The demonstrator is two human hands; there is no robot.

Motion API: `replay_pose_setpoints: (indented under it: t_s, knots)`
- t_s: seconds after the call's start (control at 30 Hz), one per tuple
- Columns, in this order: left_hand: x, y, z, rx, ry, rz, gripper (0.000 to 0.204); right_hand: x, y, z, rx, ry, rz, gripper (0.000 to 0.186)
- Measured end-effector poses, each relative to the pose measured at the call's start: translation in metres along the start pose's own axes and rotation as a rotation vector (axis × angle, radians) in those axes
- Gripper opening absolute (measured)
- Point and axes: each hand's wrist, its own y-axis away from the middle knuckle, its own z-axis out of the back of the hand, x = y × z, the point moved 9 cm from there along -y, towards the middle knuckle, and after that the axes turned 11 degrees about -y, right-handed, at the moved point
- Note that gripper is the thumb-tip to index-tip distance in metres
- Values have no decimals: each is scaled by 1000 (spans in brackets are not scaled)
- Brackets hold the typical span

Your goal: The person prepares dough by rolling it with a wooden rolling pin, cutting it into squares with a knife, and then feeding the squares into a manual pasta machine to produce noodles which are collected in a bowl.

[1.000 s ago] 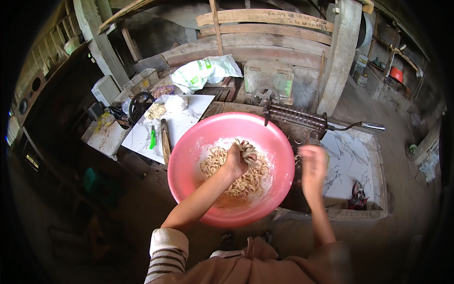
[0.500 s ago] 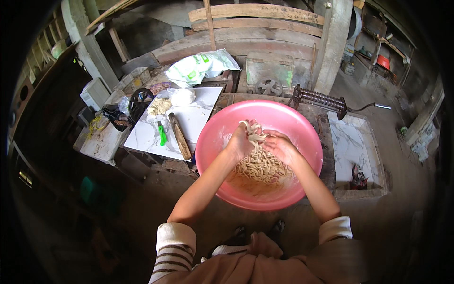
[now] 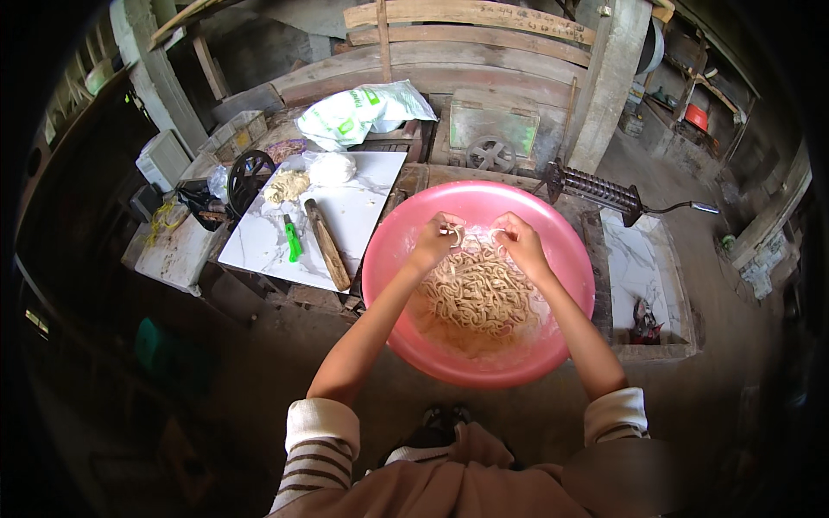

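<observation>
While concrete pillars [image 3: 617, 86] stand behind, marbled slabs [image 3: 361, 207] flank the basin [image 3: 484, 369].

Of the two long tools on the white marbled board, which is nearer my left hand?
The brown wooden stick: it lies right of the green-handled tool, which is farther from your bare left hand.

A bench [image 3: 591, 226] bears the pink basin [image 3: 471, 369]; a marbled slab [image 3: 364, 192] holds dough [image 3: 290, 185], a bag [image 3: 332, 168], a stick [image 3: 327, 245] and a green tool [image 3: 293, 242].
</observation>
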Motion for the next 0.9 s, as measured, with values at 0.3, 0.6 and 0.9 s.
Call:
replay_pose_setpoints:
  t_s: [0.3,0.6,0.9]
  knots:
    - [-34,-9,8,-219,-659,-330,15,24,-1,21,-112,642,85,12]
    - [-24,-7,-11,-158,-703,-452,18,-19,6,38,-34,712,-40,15]
    - [-58,131,55,-607,-448,-239,11,73,105,49,-217,201,449,14]
